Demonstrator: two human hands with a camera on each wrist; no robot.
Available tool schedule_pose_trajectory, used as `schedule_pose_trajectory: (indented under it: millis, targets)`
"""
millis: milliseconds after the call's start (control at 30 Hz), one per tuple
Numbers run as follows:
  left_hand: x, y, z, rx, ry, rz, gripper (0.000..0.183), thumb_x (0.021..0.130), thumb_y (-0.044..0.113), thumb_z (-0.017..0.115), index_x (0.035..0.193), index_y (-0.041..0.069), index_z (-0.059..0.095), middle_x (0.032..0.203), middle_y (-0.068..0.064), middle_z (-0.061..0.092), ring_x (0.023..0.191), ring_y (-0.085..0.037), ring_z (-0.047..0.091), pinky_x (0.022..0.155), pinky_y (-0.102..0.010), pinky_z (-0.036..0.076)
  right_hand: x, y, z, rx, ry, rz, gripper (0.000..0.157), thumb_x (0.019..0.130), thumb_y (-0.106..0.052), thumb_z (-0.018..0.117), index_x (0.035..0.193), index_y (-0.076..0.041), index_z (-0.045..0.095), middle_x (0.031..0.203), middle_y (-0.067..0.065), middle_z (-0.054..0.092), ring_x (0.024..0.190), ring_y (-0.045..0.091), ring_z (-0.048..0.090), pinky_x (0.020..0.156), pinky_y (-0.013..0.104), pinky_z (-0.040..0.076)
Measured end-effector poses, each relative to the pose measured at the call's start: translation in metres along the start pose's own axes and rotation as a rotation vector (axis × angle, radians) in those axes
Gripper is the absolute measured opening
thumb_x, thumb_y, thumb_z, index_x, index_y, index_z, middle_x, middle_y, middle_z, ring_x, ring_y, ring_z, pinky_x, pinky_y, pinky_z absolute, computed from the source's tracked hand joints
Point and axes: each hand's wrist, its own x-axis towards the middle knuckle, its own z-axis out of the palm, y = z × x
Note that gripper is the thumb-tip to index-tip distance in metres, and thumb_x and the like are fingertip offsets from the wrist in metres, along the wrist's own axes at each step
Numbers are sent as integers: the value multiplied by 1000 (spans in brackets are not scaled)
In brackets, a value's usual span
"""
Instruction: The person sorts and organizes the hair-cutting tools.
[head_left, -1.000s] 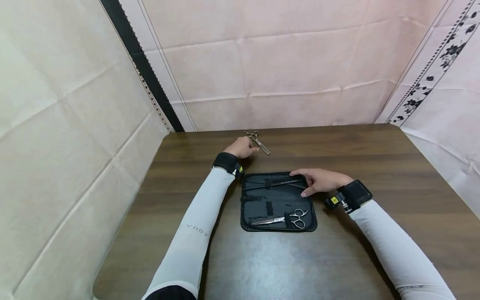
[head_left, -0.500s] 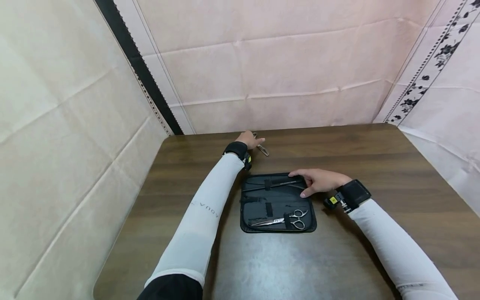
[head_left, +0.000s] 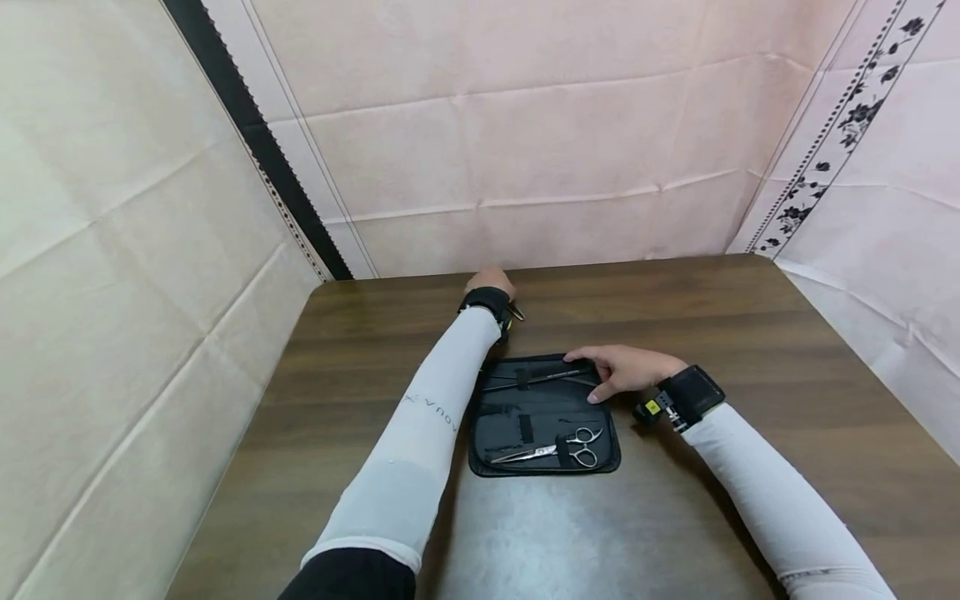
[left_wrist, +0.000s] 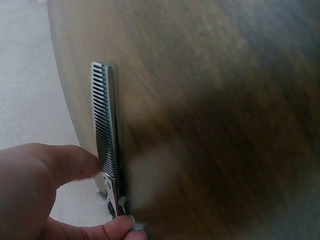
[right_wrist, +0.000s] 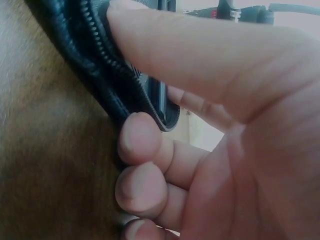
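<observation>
At the table's far edge my left hand (head_left: 491, 283) reaches over a pair of thinning scissors (left_wrist: 103, 115). In the left wrist view the thumb lies against them near the pivot, with fingertips at the handle end; the comb-toothed blade sticks out beyond the hand. Most of the handle is hidden. My right hand (head_left: 630, 367) holds the upper right corner of an open black zip case (head_left: 543, 473), its thumb on the zipped edge and its other fingers curled at the side. Inside the case, hair scissors (head_left: 532, 454) sit under an elastic loop.
A thin dark tool (head_left: 551, 377) is strapped across the upper part of the case. The wooden table (head_left: 750, 350) has a rounded far right corner. Pale cloth (head_left: 570, 150) hangs behind it and on both sides.
My left hand has moved forward and over the thinning scissors, covering most of them in the head view. The right hand stays at the case's corner. The head view has shifted slightly.
</observation>
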Motion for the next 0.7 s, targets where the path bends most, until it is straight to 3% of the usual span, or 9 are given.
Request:
schedule_pose_trajectory:
  millis: [267,367,500,567,700]
  targets:
    - [1,-9,2,-53,-6,7,27,98,27,64,80,9,74,91,-9,73,79,-26,68,64,-40,56,0,-2,0,4,2,-5,75,90,-28,83,155,-20,47,73,-3,50,66,15,50,64,30,41]
    - [-2,-12,1,-60,-6,13,23,98,26,64,99,6,74,101,-12,73,83,-28,68,68,-41,57,0,-2,1,5,3,-4,75,89,-28,83,155,-20,47,73,-3,49,67,15,50,64,30,41]
    - [-8,-15,-2,-45,-39,33,22,102,25,60,110,6,69,101,-13,71,72,-25,62,62,-36,51,-1,-2,2,10,9,-4,76,89,-27,83,155,-19,47,73,-3,49,67,16,50,65,30,41]
    - [-9,-17,-4,-26,-57,50,20,103,24,60,104,7,70,95,-10,70,66,-22,57,57,-34,46,-1,-2,2,11,12,-7,76,89,-27,83,155,-19,47,73,-3,49,67,16,50,65,30,41]
    - [-12,-22,-9,37,-75,93,20,103,25,62,96,8,70,88,-7,66,68,-20,56,61,-33,46,-2,-1,2,9,16,-11,75,89,-27,83,155,-18,47,72,-3,48,66,16,49,65,30,41]
